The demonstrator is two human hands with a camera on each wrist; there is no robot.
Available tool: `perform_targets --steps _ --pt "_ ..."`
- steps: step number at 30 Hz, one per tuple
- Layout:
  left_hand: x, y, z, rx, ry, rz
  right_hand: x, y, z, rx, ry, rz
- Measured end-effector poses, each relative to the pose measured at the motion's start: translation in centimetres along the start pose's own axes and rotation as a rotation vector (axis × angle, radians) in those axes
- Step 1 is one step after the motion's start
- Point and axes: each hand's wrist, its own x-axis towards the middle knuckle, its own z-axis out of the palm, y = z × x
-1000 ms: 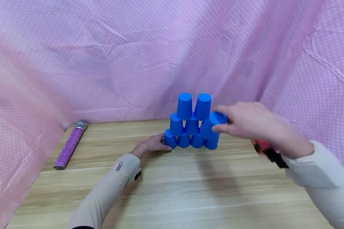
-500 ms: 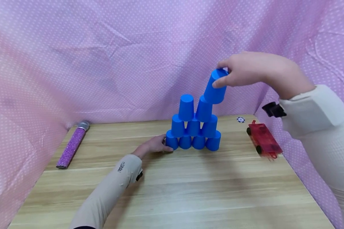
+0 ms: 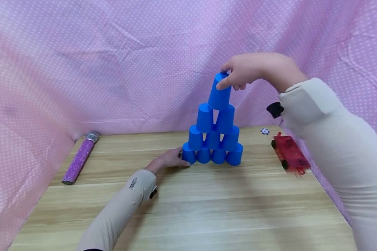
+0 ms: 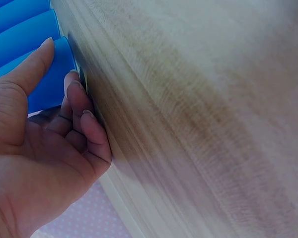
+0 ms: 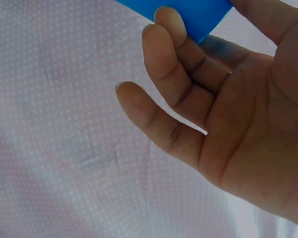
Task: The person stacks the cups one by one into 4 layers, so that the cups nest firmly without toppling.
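In the head view my right hand (image 3: 251,69) pinches a blue plastic cup (image 3: 220,94), upside down, between thumb and fingers. Its lower rim overlaps the tops of two cups below it. Under these stand a row of three and a longer bottom row of upside-down blue cups (image 3: 213,139), forming a pyramid. Low at the left, my left hand (image 3: 169,158) holds the end cup (image 3: 188,154) of the bottom row. Its thumb lies along that cup's side in the left wrist view, the other fingers curled by the rim. The right wrist view shows part of the held cup (image 5: 203,20).
A purple glitter microphone (image 3: 80,158) lies on the wooden table (image 3: 188,212) at the left. To the right are a red toy cart (image 3: 290,153) with black wheels and a small poker chip (image 3: 265,131). Pink dotted cloth (image 3: 128,69) hangs behind.
My right hand lifted its cup from beside the pyramid's right side, then carried it left over the two upper cups. The left hand stays at the bottom end cup.
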Motion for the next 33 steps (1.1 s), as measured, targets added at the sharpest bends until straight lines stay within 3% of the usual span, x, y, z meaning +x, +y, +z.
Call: perform_targets --steps 9,33 --pt "0.0 0.3 0.4 -0.004 0.009 0.002 1.5 -0.6 0.0 0.023 -0.048 0.026" --pt "0.1 0.5 0.9 -0.022 0.003 0.013 1.7 0.4 0.3 0.045 -0.080 0.063"
